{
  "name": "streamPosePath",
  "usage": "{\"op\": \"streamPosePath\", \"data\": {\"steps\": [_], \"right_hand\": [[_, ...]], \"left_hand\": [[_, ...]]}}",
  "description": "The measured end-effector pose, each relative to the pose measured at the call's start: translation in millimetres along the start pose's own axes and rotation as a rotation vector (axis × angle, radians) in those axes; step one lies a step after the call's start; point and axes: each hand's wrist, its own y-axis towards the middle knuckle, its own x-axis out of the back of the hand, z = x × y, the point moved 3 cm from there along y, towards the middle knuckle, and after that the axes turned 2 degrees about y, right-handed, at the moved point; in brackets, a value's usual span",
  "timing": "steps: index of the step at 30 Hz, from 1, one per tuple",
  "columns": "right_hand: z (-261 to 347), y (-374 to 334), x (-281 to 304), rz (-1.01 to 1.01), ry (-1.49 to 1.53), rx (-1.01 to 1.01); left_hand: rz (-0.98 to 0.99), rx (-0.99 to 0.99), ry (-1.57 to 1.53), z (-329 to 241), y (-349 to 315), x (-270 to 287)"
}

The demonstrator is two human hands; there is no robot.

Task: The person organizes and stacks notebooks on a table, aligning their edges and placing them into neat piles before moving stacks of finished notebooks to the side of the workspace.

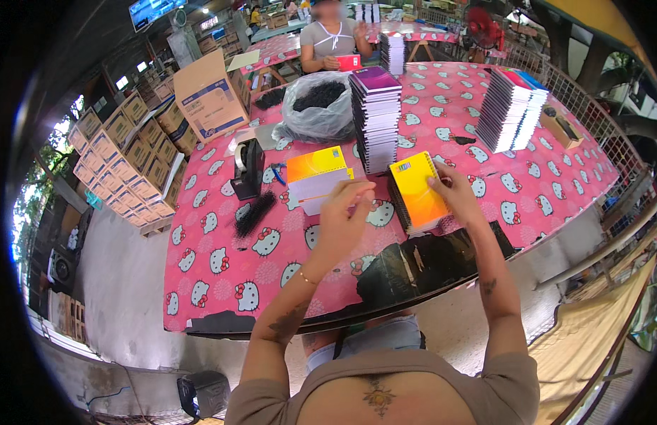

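Observation:
My right hand (452, 190) grips the right edge of a yellow-orange spiral notebook (419, 191), which lies on top of a short stack near the table's front edge. To its left, my left hand (346, 212) is raised with the fingers curled and the fingertips pinched together; whether they hold anything is too small to see. Beyond and left of that hand lie loose yellow-orange covers and white page blocks (315, 173), partly hidden by it. Just behind the notebook stands a tall stack of purple-covered spiral notebooks (376, 120).
On the pink cat-print table (215, 283) are a black tape dispenser (249, 168), blue-handled pliers (278, 174), black binding wires (255, 214) and a plastic bag of wires (320, 106). More notebook stacks (509, 113) stand right. Cartons (130, 156) are piled left. A co-worker (335, 42) sits opposite.

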Motion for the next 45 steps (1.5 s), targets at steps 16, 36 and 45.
{"op": "streamPosePath", "data": {"steps": [16,36,45], "right_hand": [[-39,31,19,-0.182,-0.754,0.045],[-89,-104,-159,0.286,0.343,-0.188],[-89,-100,-154,0.321,0.301,-0.206]], "left_hand": [[0.078,-0.366,0.784,96,31,68],[-0.293,0.500,-0.193,70,-154,11],[-0.105,0.145,1.166,226,-63,167]]}}
